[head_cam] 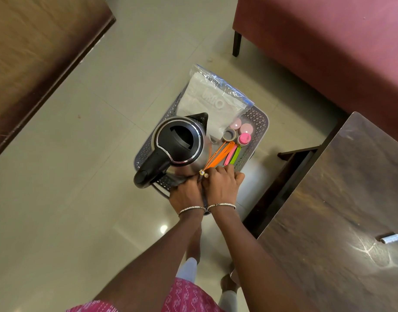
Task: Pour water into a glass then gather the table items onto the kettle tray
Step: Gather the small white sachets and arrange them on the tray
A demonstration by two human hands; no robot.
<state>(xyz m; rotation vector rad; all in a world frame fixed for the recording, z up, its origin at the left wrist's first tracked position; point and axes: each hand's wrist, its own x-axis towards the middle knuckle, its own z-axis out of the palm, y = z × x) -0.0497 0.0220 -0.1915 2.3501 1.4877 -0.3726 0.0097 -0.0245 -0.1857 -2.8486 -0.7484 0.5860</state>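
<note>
a: which way does the kettle [180,143] point?
b: spout away from the person, handle back and to the left. it stands on the tray [262,131], above the floor [81,154].
a: the hands?
b: left hand [185,193] and right hand [222,184] side by side, fingers curled over the tray's near rim.

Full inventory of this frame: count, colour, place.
tray: 1, grey, held above floor
kettle: 1, steel, black, tray's left
zip bag: 1, clear, blue seal, tray's far end
tape roll: 1, grey, right of kettle
jars: 3, pink lids, tray's right
strips: several, orange, pink, green, beside kettle
small cylinders: 2, gold-ended, near rim
white cylinder: 1, white, on table
table: 1, dark wood, right
sofa: 1, maroon, top right
wood panel: 1, brown, top left
left hand: 1, grips tray's near rim
right hand: 1, grips tray's near rim
</note>
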